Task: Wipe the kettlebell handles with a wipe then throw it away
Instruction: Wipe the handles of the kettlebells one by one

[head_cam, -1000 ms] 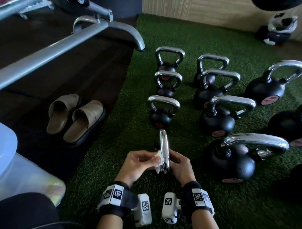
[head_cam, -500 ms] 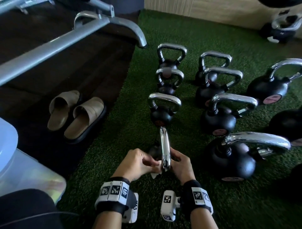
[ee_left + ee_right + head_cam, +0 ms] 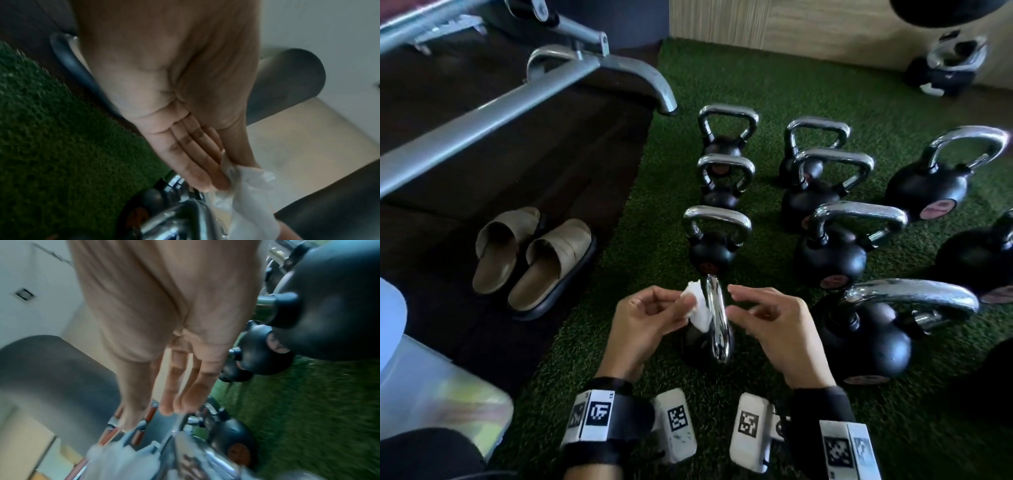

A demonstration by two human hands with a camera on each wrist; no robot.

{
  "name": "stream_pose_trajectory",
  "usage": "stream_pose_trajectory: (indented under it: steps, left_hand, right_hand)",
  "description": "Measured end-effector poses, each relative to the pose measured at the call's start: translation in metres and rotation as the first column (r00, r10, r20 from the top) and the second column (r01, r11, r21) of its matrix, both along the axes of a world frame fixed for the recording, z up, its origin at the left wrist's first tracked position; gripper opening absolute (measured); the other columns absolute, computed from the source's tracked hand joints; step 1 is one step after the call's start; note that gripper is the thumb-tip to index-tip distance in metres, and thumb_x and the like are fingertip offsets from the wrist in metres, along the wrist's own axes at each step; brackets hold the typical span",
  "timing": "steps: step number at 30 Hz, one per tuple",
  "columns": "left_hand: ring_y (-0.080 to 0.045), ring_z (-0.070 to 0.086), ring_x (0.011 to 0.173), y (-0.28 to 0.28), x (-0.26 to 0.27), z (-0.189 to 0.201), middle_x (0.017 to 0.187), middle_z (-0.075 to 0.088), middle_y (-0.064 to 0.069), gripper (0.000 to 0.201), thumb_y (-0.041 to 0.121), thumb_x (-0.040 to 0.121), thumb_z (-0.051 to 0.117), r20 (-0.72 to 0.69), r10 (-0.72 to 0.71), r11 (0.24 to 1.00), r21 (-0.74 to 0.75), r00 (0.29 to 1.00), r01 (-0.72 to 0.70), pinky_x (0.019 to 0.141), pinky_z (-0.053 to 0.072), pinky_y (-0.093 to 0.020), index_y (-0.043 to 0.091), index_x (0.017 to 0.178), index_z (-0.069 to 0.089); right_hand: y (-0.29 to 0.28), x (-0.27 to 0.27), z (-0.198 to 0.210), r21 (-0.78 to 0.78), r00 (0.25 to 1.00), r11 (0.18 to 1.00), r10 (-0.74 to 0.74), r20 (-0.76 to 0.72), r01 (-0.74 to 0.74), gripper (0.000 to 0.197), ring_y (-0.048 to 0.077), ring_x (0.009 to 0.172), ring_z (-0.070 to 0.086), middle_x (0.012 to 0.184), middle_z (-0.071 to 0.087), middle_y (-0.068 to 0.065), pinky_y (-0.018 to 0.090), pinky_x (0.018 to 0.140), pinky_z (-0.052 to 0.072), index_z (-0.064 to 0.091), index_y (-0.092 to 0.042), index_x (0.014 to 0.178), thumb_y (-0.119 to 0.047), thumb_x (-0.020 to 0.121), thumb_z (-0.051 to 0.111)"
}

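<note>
The nearest small kettlebell stands on the green turf, its chrome handle (image 3: 717,322) edge-on to me. My left hand (image 3: 685,305) pinches a crumpled white wipe (image 3: 697,310) between thumb and fingers and holds it against the upper left side of that handle. In the left wrist view the wipe (image 3: 248,188) sits at the tips of my left hand (image 3: 226,178), just above the handle (image 3: 185,216). My right hand (image 3: 731,299) hovers just right of the handle with its fingers relaxed and holds nothing. In the right wrist view the right hand's fingers (image 3: 179,395) are extended above the handle (image 3: 195,451).
Several more black kettlebells with chrome handles stand in rows ahead and to the right; a large one (image 3: 866,335) is right beside my right hand. Tan slippers (image 3: 534,257) lie on the dark floor at left, beyond them a grey bench frame (image 3: 482,113). A clear plastic container (image 3: 414,394) is at lower left.
Both hands have risen from the lower part of the handle to its top. The right hand has let go of the handle and opened. The wipe has moved up with the left hand.
</note>
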State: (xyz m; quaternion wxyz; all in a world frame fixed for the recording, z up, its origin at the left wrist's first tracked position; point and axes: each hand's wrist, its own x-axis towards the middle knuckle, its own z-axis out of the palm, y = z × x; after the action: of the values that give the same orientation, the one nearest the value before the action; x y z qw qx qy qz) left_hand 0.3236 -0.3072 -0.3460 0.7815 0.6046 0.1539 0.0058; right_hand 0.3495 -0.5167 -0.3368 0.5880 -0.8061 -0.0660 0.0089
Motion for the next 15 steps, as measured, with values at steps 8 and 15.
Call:
stream_pose_trajectory:
  steps: [8,15]
  left_hand:
    - [-0.024,0.076,0.084,-0.03,0.0,0.018,0.09,0.079,-0.017,0.028,0.038,0.073,0.078,-0.018,-0.038,0.998,-0.055,0.999,0.037,0.085,0.061,-0.037,0.012,0.082,0.083]
    - [-0.01,0.072,0.1,-0.007,0.002,-0.028,0.114,0.078,0.001,0.049,0.012,0.094,0.068,-0.156,-0.031,0.842,0.528,0.987,0.11,0.087,0.053,-0.024,0.028,0.139,0.058]
  right_hand:
    - [0.018,-0.008,0.02,0.05,0.993,0.996,0.068,0.1,-0.073,0.033,0.006,0.087,0.076,0.103,0.078,-0.015,0.02,0.078,0.058,0.083,-0.026,0.105,-0.019,0.074,0.091]
    - [-0.002,0.005,-0.013,-0.011,0.991,0.991,-0.133,0.013,0.133,0.024,0.007,0.075,0.074,0.081,0.079,-0.01,0.03,0.075,0.059,0.083,-0.029,0.092,-0.019,0.072,0.091]
